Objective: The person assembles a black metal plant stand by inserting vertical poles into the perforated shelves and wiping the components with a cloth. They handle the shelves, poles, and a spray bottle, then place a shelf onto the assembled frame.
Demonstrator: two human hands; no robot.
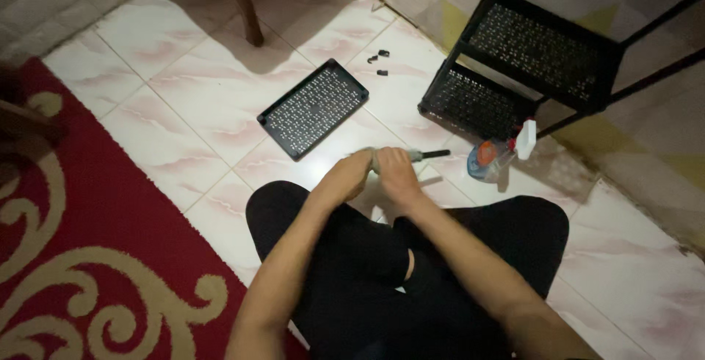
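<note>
Black slim rod (432,154) pokes out toward 3 o'clock from both hands, held low over the pale pink-veined floor tiles (183,88). Right hand (396,173) is closed around the rod's greyish near end; left hand (351,175) is wrapped against it at 9 o'clock, exact finger grip blurred. Black perforated plastic tray (314,108) lies flat at 11 o'clock, black tiered rack frame (514,74) at 1 o'clock, clear spray bottle (493,156) just past the rod tip. Judgement: keep both hands close together, hold the rod level, twist without bending it.
</note>
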